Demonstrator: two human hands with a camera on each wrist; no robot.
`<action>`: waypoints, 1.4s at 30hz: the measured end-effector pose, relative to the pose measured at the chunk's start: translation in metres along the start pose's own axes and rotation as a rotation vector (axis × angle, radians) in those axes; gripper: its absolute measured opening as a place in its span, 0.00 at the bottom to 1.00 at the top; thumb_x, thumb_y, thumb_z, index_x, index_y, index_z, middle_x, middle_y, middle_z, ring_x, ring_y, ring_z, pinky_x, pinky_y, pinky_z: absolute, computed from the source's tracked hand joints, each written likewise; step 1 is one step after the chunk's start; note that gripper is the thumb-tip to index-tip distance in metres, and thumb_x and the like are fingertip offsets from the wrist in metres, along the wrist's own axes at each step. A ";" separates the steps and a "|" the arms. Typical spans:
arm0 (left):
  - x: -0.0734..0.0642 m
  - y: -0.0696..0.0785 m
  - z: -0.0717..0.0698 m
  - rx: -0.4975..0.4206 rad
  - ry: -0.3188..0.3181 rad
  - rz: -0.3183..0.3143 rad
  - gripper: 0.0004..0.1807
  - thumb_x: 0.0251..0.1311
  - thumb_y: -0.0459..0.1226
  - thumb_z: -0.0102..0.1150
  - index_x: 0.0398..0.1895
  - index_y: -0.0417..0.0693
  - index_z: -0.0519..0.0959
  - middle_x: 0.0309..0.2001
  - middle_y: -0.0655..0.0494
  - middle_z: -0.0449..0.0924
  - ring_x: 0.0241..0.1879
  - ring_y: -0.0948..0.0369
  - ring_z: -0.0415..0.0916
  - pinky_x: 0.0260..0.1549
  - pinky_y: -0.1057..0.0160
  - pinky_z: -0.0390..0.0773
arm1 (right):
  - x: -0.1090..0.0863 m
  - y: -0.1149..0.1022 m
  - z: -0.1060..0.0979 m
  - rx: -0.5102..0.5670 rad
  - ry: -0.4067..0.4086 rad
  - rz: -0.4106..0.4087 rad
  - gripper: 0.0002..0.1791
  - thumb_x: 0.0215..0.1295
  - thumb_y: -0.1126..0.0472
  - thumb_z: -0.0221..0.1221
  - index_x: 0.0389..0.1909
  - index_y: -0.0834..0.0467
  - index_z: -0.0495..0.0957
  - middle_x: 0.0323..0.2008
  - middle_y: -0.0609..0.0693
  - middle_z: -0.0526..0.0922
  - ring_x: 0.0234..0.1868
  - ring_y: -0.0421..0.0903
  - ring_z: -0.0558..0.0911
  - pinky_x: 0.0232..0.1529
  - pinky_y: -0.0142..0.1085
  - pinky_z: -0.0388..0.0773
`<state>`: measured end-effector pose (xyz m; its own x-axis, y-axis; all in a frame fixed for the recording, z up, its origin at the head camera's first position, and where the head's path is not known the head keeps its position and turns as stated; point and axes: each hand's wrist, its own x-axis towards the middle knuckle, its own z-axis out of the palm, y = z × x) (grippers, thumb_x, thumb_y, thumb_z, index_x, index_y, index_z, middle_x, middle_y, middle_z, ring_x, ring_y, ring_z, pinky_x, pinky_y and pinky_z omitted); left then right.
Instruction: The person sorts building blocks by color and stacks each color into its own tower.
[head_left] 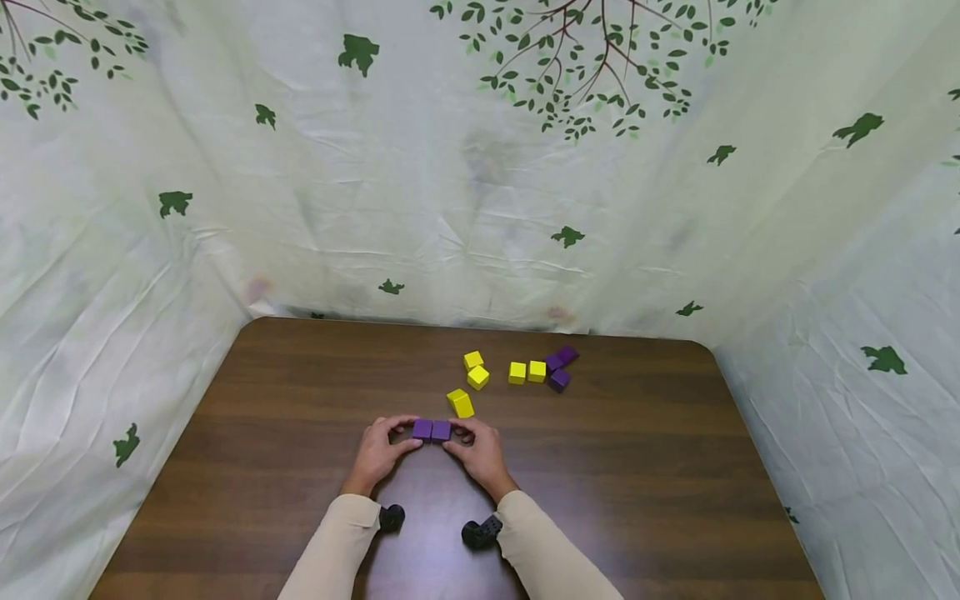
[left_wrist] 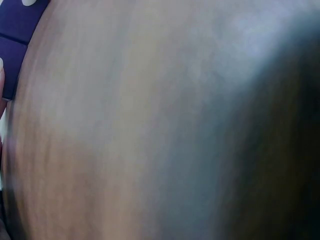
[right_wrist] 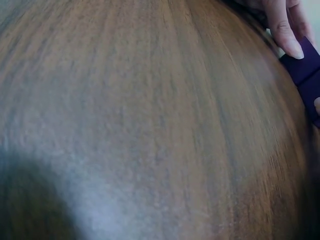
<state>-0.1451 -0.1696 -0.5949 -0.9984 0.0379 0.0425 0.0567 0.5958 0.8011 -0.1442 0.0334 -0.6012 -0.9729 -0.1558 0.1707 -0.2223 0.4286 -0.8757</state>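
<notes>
Two purple cubes lie side by side with their faces meeting, near the middle of the wooden table. My left hand pinches the left one between thumb and fingers. From the other side, my right hand pinches the right purple cube in the same way. The left wrist view catches the pair of purple cubes only at its upper left edge. At the right edge of the right wrist view, fingers touch a purple cube, with the seam between the two cubes showing.
Just behind the pair sits a yellow block. Farther back are two yellow cubes close together, two more yellow cubes in a row, and a cluster of purple cubes. A leaf-printed cloth hangs around the wooden table.
</notes>
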 end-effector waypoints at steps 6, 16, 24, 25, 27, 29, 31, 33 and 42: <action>0.000 0.000 -0.001 0.009 -0.005 0.001 0.20 0.47 0.36 0.74 0.47 0.47 0.84 0.36 0.52 0.78 0.40 0.55 0.72 0.43 0.55 0.66 | 0.001 0.000 0.000 -0.010 -0.010 -0.002 0.19 0.52 0.65 0.71 0.47 0.62 0.83 0.35 0.54 0.84 0.34 0.47 0.81 0.37 0.32 0.78; 0.000 0.000 -0.001 0.015 -0.020 -0.016 0.21 0.48 0.37 0.73 0.48 0.48 0.83 0.36 0.52 0.77 0.40 0.55 0.71 0.42 0.55 0.65 | 0.002 -0.004 -0.002 -0.009 -0.022 0.017 0.21 0.51 0.64 0.72 0.47 0.62 0.83 0.35 0.54 0.84 0.34 0.48 0.81 0.38 0.34 0.78; 0.001 -0.001 0.001 0.021 -0.021 -0.024 0.21 0.47 0.36 0.74 0.48 0.47 0.84 0.36 0.52 0.77 0.40 0.54 0.70 0.43 0.55 0.65 | 0.000 -0.001 -0.002 -0.001 -0.024 0.043 0.23 0.49 0.63 0.73 0.49 0.61 0.83 0.36 0.54 0.84 0.35 0.46 0.81 0.38 0.33 0.78; 0.001 -0.001 0.001 0.024 -0.021 -0.026 0.21 0.47 0.36 0.74 0.48 0.47 0.83 0.36 0.52 0.77 0.41 0.54 0.70 0.43 0.55 0.65 | 0.000 0.000 -0.002 0.009 -0.024 0.045 0.23 0.49 0.63 0.73 0.49 0.61 0.83 0.37 0.54 0.84 0.35 0.46 0.81 0.39 0.33 0.78; 0.001 -0.001 0.001 0.023 -0.020 -0.026 0.22 0.47 0.36 0.74 0.49 0.47 0.83 0.36 0.52 0.77 0.41 0.54 0.70 0.44 0.55 0.65 | -0.001 0.001 -0.004 0.039 -0.024 0.039 0.23 0.50 0.64 0.73 0.49 0.62 0.82 0.39 0.55 0.84 0.37 0.47 0.81 0.40 0.35 0.79; 0.002 0.000 0.002 0.022 -0.021 -0.024 0.22 0.47 0.36 0.74 0.49 0.47 0.83 0.36 0.53 0.77 0.41 0.54 0.70 0.44 0.55 0.65 | -0.003 0.003 -0.007 0.082 -0.021 0.046 0.23 0.50 0.65 0.72 0.50 0.62 0.82 0.41 0.55 0.84 0.39 0.49 0.81 0.41 0.36 0.79; 0.001 0.000 0.002 0.017 -0.021 -0.021 0.22 0.47 0.36 0.74 0.49 0.47 0.83 0.36 0.53 0.77 0.41 0.55 0.70 0.44 0.55 0.64 | -0.006 0.005 -0.012 0.123 -0.009 0.045 0.23 0.50 0.67 0.71 0.49 0.63 0.81 0.43 0.56 0.84 0.40 0.50 0.81 0.42 0.37 0.79; 0.001 0.000 0.002 0.015 -0.022 -0.019 0.22 0.47 0.36 0.74 0.49 0.47 0.83 0.36 0.53 0.76 0.41 0.55 0.70 0.44 0.55 0.64 | -0.010 0.004 -0.019 0.167 0.016 0.043 0.22 0.50 0.69 0.71 0.49 0.66 0.80 0.44 0.59 0.84 0.40 0.54 0.81 0.42 0.40 0.79; 0.000 0.000 0.002 0.003 -0.005 -0.011 0.22 0.46 0.35 0.74 0.49 0.47 0.83 0.36 0.53 0.76 0.41 0.54 0.70 0.45 0.54 0.63 | -0.022 -0.004 -0.070 0.242 0.195 0.040 0.21 0.50 0.76 0.67 0.47 0.76 0.77 0.42 0.71 0.80 0.40 0.68 0.78 0.40 0.47 0.79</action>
<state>-0.1450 -0.1683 -0.5957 -0.9989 0.0350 0.0309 0.0457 0.5985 0.7998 -0.1266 0.0970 -0.5699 -0.9795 0.0404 0.1973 -0.1852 0.2032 -0.9614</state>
